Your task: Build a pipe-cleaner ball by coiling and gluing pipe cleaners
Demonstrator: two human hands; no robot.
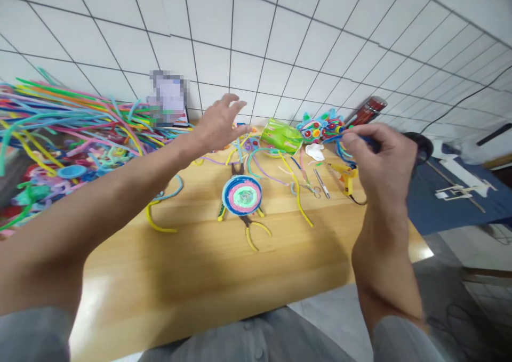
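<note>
My left hand (222, 123) is raised over the back of the table, fingers spread and nothing in them. At the right, my right hand (382, 151) pinches a dark blue pipe cleaner (372, 144), mostly hidden by the fingers. Between my arms lies a round coiled disc (243, 195) in blue, pink and pale green. Yellow-handled pliers (252, 235) stick out from under its front edge, and the jaws of another pair (237, 168) show behind it. Beyond the disc, loose pipe cleaners (298, 191) are scattered.
A big heap of coloured pipe cleaners (80, 119) fills the left. Along the tiled wall stand a blurred-out upright panel (170, 98), a green container (281, 136), a decorated colourful piece (318, 129) and a red flask (367, 111). A yellow glue gun (347, 178) and pen (321, 183) lie right of centre.
</note>
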